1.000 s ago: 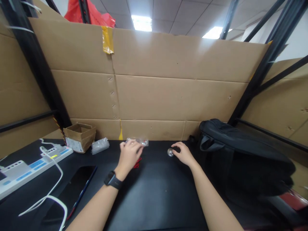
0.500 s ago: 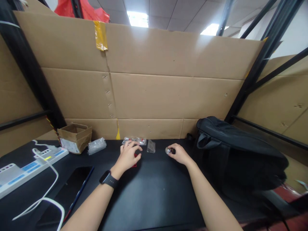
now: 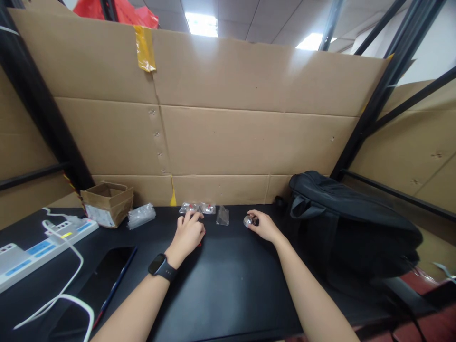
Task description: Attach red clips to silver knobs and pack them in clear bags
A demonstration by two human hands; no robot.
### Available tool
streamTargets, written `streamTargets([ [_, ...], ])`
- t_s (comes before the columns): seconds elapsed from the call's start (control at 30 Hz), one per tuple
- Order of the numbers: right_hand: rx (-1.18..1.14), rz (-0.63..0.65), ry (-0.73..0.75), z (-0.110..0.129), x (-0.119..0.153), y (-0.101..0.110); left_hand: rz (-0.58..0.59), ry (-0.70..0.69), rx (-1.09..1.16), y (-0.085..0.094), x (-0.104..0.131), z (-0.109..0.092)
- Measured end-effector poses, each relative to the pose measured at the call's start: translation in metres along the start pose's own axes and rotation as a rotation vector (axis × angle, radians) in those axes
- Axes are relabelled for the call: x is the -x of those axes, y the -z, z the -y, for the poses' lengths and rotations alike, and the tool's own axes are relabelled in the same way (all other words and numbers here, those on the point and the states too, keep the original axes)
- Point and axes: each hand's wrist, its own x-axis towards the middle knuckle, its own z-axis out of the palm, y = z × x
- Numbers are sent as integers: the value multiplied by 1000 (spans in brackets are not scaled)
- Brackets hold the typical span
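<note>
Between the thumb and fingers of my right hand (image 3: 264,226) is a small round, shiny, see-through object (image 3: 248,221), held just at the table surface; its far side shows and the rest is hidden by my fingers. My left hand (image 3: 187,233), with a dark watch on the wrist, is low over the table, palm down, fingers apart and slightly bent. A bit of something red (image 3: 200,244) peeks out beneath it, mostly covered. Just beyond its fingertips lie small clear packets (image 3: 207,208) with red bits inside. A flat clear plastic bag (image 3: 223,216) rests between my hands.
A black backpack (image 3: 349,223) takes up the right side. To the left are a power strip (image 3: 53,242) with white cables, a dark phone or tablet (image 3: 107,275), an open cardboard box (image 3: 107,202) and a clear plastic roll (image 3: 141,216). A cardboard wall (image 3: 221,142) stands behind.
My left hand has shifted slightly back to the left and its thumb has drawn in, showing more of the packets and less of the red thing. My right hand keeps its hold.
</note>
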Motion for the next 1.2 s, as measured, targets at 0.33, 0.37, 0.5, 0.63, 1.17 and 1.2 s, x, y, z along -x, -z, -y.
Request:
streamTargets([
  [0.33, -321, -100, 34, 29, -1, -6, -104, 144, 232, 2, -9, -15],
  [0.37, -379, -93, 43, 36, -1, -9, -102, 162, 277, 3, -10, -17],
  [0.5, -600, -43, 89, 67, 5, -26, -88, 174, 421, 6, -11, -22],
  [0.63, -783, 10, 84, 86, 10, -38, -82, 161, 490, 7, -10, -26],
  [1.17, -899, 56, 92, 105, 17, -45, -96, 125, 443, 12, -8, -36],
  [1.2, -895, 56, 95, 106, 17, -45, -106, 126, 410, 12, -8, -37],
])
